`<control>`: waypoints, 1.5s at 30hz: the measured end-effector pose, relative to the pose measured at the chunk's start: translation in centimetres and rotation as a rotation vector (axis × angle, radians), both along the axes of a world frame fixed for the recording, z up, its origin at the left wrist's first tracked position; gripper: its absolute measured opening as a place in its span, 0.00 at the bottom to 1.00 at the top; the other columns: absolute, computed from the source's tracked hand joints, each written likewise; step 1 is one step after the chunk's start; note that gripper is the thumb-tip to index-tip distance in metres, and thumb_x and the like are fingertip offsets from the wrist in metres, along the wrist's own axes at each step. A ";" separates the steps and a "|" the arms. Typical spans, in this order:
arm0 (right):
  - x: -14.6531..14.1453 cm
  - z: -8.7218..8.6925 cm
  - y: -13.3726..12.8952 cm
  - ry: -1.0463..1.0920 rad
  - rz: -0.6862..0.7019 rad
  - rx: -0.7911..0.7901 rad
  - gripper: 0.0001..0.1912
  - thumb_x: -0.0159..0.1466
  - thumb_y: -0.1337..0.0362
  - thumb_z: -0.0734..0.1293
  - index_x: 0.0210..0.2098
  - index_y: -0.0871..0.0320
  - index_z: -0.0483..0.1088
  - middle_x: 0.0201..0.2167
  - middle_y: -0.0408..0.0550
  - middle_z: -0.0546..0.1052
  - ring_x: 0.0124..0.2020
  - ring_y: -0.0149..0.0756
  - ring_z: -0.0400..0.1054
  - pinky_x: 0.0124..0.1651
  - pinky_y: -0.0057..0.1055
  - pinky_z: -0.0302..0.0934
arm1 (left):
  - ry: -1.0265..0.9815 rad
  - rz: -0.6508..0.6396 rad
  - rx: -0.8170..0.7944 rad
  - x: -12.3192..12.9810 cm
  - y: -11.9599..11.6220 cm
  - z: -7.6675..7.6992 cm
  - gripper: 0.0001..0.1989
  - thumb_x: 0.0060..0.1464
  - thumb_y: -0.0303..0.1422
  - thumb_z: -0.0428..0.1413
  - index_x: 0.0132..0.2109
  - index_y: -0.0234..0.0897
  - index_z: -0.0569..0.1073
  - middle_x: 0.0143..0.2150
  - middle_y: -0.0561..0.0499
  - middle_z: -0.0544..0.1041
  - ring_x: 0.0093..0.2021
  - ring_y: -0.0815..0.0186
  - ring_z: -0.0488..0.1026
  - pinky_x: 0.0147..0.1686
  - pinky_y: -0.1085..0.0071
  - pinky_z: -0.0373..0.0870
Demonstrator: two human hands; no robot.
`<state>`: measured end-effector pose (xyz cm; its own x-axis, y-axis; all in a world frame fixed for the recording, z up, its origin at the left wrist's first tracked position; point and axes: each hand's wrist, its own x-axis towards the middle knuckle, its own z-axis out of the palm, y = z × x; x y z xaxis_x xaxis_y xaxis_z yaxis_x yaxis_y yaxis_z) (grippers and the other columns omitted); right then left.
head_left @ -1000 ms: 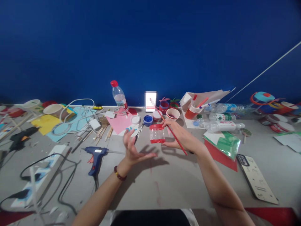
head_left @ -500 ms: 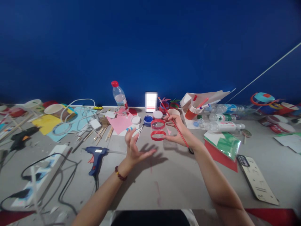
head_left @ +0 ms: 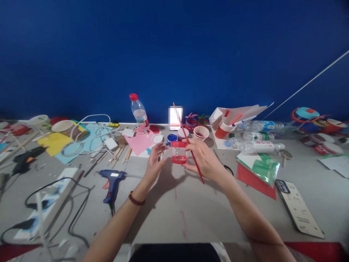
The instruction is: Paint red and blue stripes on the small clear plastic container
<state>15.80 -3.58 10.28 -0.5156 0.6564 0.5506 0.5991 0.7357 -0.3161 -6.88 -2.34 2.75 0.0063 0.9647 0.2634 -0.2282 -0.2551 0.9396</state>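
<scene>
Between the thumb and fingers of my right hand (head_left: 205, 158) is a clear plastic bottle section (head_left: 179, 153) with red bands at its top and bottom rims. The same hand also carries a slim red paintbrush (head_left: 195, 158), slanting across the fingers with its tip up and to the left. My left hand (head_left: 155, 163) is just left of the bottle section, fingers and thumb apart, with nothing in it. Behind them stand an open pot of blue paint (head_left: 172, 138) and a paper cup (head_left: 201, 133) with dark liquid inside.
A blue glue gun (head_left: 112, 183) lies at left, near a white power strip (head_left: 49, 203) and cables. Pink paper (head_left: 139, 142) and a red-capped bottle (head_left: 138, 111) are behind. To the right are plastic bottles (head_left: 259, 146), cups with pens (head_left: 224, 129) and a phone (head_left: 300, 209).
My right hand has tilted the bottle section more upright and shifted it slightly left, and the brush has swung left with it. My left hand has turned its palm toward the bottle section.
</scene>
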 end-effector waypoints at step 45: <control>2.0 0.6 2.2 1.106 -0.025 -0.431 0.12 0.70 0.50 0.58 0.40 0.50 0.65 0.25 0.41 0.74 0.30 0.40 0.75 0.41 0.43 0.73 | -0.509 -0.571 -0.586 -0.1 -0.1 -1.5 0.25 0.52 0.42 0.62 0.53 0.32 0.78 0.55 0.38 0.80 0.56 0.51 0.75 0.57 0.55 0.68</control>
<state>17.84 -1.39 10.92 0.1170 0.8999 0.4202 -0.1420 0.4339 -0.8897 -6.98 -2.44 1.28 0.5335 0.8308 -0.1584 -0.5880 0.4990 0.6366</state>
